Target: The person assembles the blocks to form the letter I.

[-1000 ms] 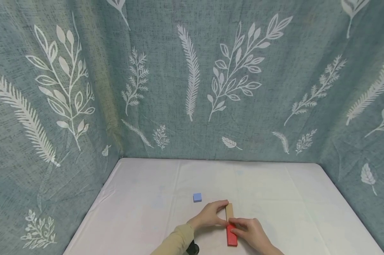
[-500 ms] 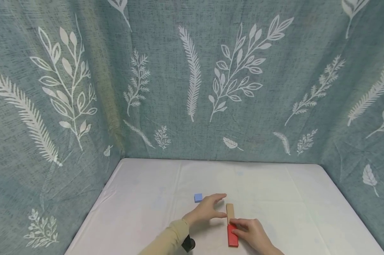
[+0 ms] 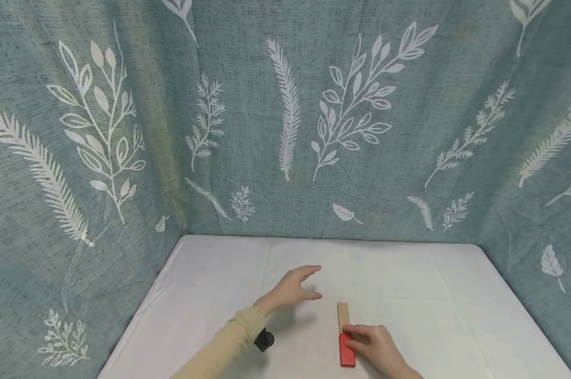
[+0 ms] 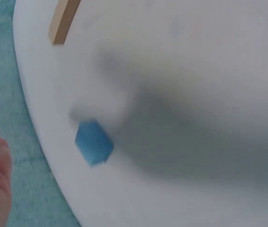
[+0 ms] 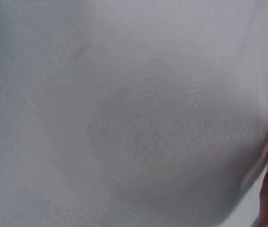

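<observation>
Teal curtain with white leaf prints behind, one white tabletop. Three blocks counted: 1 red block, 1 tan wooden block, 1 blue block. Red and tan sit end to end, right of centre. My right hand has thumb and index gripping the red one near the joint. My left hand: fingers wide, holding nothing, over the tabletop. Blue one's on the tabletop, visible from left wrist only, hidden behind that hand from head.
</observation>
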`<state>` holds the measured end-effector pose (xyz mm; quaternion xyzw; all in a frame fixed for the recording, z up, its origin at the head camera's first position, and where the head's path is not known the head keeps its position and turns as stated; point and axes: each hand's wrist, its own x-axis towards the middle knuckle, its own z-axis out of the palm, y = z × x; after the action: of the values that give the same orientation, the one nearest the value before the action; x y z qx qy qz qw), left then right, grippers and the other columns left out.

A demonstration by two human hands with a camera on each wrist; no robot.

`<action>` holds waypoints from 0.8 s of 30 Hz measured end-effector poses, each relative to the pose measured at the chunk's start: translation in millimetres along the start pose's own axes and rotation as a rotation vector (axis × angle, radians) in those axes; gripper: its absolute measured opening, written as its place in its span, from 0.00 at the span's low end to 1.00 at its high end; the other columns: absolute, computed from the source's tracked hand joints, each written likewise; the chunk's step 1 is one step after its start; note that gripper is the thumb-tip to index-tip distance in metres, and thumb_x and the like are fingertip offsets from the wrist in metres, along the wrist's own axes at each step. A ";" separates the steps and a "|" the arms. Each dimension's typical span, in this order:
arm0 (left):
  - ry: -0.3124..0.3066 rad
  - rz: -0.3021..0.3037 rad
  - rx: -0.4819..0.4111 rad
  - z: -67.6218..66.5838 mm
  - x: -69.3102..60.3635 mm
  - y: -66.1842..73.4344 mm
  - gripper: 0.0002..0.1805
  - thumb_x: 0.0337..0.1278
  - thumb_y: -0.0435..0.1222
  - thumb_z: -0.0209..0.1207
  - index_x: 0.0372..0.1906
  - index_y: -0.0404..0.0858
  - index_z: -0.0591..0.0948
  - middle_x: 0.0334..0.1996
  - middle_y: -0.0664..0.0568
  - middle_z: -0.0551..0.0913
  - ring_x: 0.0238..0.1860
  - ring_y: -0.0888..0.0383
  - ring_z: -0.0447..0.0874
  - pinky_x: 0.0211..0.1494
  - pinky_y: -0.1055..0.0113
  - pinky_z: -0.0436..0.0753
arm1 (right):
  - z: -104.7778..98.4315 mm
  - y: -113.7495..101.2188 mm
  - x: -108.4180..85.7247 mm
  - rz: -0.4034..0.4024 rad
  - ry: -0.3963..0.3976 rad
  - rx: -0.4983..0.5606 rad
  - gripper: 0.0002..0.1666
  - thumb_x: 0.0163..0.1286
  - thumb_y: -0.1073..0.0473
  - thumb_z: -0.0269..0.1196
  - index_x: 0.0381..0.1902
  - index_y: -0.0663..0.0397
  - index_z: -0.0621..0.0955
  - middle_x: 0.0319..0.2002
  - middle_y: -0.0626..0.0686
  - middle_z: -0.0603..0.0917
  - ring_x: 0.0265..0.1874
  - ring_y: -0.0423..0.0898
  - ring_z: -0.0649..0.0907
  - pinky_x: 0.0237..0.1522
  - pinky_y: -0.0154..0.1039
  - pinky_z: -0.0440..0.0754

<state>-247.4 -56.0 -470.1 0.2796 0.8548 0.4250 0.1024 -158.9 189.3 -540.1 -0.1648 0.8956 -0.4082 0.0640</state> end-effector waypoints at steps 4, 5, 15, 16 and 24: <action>0.025 -0.001 0.021 -14.2 -1.3 -4.9 0.36 0.53 0.39 0.66 0.66 0.31 0.67 0.67 0.40 0.68 0.67 0.43 0.67 0.70 0.54 0.71 | -0.6 0.0 0.0 -0.006 0.007 0.001 0.20 0.57 0.57 0.69 0.48 0.55 0.84 0.46 0.51 0.87 0.49 0.47 0.85 0.48 0.40 0.86; 0.034 -0.006 0.026 -17.1 -1.8 -6.1 0.36 0.54 0.39 0.65 0.66 0.31 0.67 0.66 0.40 0.69 0.67 0.43 0.67 0.70 0.54 0.71 | -0.8 0.0 -0.1 -0.008 0.009 -0.001 0.20 0.57 0.57 0.69 0.48 0.55 0.84 0.46 0.51 0.87 0.48 0.46 0.85 0.48 0.39 0.86; 0.079 -0.054 0.000 -25.7 -10.8 -19.8 0.34 0.52 0.35 0.66 0.64 0.28 0.69 0.64 0.36 0.70 0.64 0.38 0.69 0.69 0.51 0.72 | -1.3 1.5 -0.8 -0.031 0.014 0.008 0.20 0.56 0.57 0.70 0.47 0.56 0.85 0.45 0.53 0.87 0.47 0.46 0.85 0.46 0.38 0.86; 0.083 -0.058 -0.006 -25.2 -11.6 -21.2 0.34 0.52 0.34 0.66 0.64 0.28 0.69 0.64 0.36 0.71 0.64 0.38 0.69 0.69 0.52 0.72 | -1.2 1.7 -0.5 -0.028 0.011 0.008 0.20 0.56 0.57 0.70 0.47 0.56 0.85 0.46 0.53 0.87 0.48 0.46 0.85 0.47 0.37 0.86; 0.104 -0.073 -0.019 -18.9 -18.0 -31.9 0.33 0.53 0.35 0.65 0.63 0.26 0.69 0.62 0.34 0.71 0.63 0.37 0.70 0.67 0.52 0.73 | -1.3 0.9 0.2 -0.025 0.005 0.012 0.20 0.56 0.57 0.70 0.48 0.56 0.85 0.46 0.52 0.87 0.48 0.46 0.85 0.47 0.37 0.86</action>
<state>-252.9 -94.2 -484.5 0.2249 0.8645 0.4430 0.0756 -159.7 190.7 -540.0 -0.1746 0.8911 -0.4148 0.0574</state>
